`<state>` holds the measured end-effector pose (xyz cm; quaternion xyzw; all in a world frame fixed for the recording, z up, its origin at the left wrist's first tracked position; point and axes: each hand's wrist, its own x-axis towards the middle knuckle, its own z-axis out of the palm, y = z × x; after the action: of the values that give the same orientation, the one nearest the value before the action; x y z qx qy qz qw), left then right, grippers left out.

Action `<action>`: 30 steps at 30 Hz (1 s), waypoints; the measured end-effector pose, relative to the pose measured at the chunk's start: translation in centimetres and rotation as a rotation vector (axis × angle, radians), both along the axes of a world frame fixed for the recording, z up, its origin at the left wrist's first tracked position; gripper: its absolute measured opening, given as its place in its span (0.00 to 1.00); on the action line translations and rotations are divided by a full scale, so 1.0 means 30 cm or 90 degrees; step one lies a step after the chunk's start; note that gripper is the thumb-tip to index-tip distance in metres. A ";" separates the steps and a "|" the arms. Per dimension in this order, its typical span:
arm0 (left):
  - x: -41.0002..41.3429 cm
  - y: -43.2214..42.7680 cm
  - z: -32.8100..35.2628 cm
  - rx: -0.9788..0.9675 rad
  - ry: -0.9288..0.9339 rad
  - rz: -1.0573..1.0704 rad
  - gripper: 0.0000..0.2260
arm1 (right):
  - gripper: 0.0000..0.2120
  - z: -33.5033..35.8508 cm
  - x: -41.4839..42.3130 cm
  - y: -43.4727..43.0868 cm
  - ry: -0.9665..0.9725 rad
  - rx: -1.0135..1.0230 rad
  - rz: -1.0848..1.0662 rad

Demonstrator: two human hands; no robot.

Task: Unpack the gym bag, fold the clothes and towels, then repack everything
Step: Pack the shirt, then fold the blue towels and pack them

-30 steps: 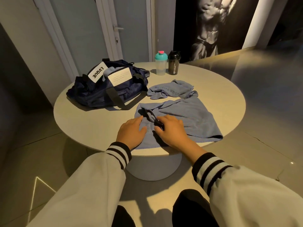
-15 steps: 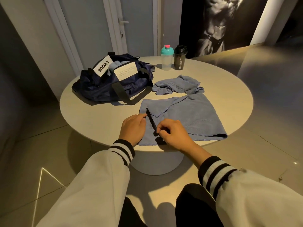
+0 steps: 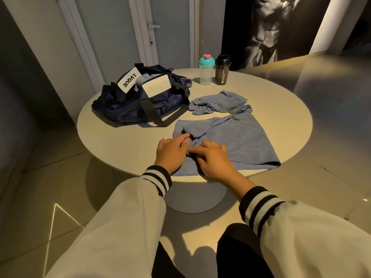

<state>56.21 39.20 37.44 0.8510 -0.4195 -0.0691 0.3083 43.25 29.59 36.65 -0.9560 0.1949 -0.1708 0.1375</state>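
together, left hand and right hand touch the blue towel.

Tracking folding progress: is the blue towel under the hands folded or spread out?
Mostly spread: the towel lies flat on the table, only its far-left corner turned over.

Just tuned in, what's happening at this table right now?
A person is working on the spread blue towel at the near edge of the table: the left hand rests flat on it, the right hand touches a bunched fold. A second towel lies crumpled behind. The gym bag sits open at left, teal-lidded shaker and black shaker beyond.
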 end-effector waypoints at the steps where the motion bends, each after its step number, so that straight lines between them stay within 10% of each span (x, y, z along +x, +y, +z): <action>1: -0.006 -0.015 0.006 0.013 0.006 0.006 0.19 | 0.20 0.004 0.000 -0.001 0.004 0.002 0.006; 6: -0.023 -0.080 0.021 0.048 0.045 0.063 0.15 | 0.19 -0.008 -0.004 -0.010 -0.011 0.047 -0.005; 15: 0.023 0.029 0.002 -0.297 0.346 0.098 0.20 | 0.27 -0.029 0.012 -0.020 -0.071 0.080 -0.087; 30: -0.023 0.110 -0.001 -0.187 0.255 0.059 0.17 | 0.14 0.026 -0.042 0.007 -0.193 0.120 0.061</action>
<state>55.51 42.50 37.41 0.7848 -0.3160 -0.1608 0.5083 41.99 29.81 37.42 -0.9105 0.1410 -0.2872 0.2620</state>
